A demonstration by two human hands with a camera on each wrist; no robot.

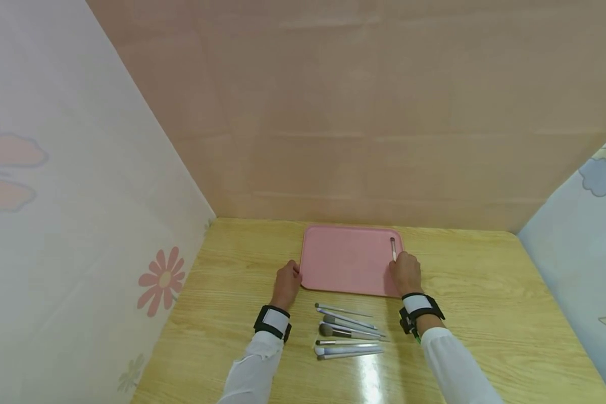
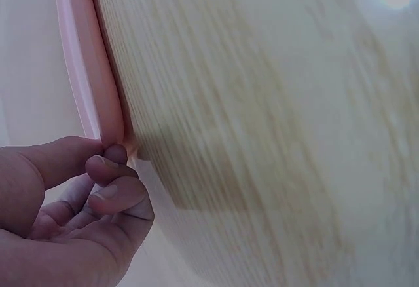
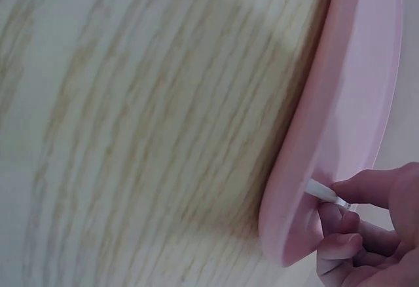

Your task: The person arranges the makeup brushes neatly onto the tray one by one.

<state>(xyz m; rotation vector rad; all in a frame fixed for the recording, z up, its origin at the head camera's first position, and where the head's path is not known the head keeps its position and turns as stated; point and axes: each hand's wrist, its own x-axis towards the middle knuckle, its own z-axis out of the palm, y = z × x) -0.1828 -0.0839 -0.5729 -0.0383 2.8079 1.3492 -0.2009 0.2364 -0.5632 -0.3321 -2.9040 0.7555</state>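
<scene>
A pink rectangular tray [image 1: 348, 259] lies on the wooden table. At its near left corner, my left hand [image 1: 285, 285] pinches the rim between thumb and forefinger, the other fingers curled below, as the left wrist view shows. My right hand [image 1: 407, 273] is over the tray's right end and pinches the pale handle of a makeup brush [image 1: 393, 248]. That brush points away from me along the right side, its dark tip toward the far rim. In the right wrist view the handle's end [image 3: 321, 190] sits low inside the tray wall.
Several makeup brushes [image 1: 348, 331] lie in a loose row on the table [image 1: 477, 303] in front of the tray, bristles to the left. A plain brownish backdrop [image 1: 333, 112] rises behind the table, with patterned panels [image 1: 81, 269] at both sides.
</scene>
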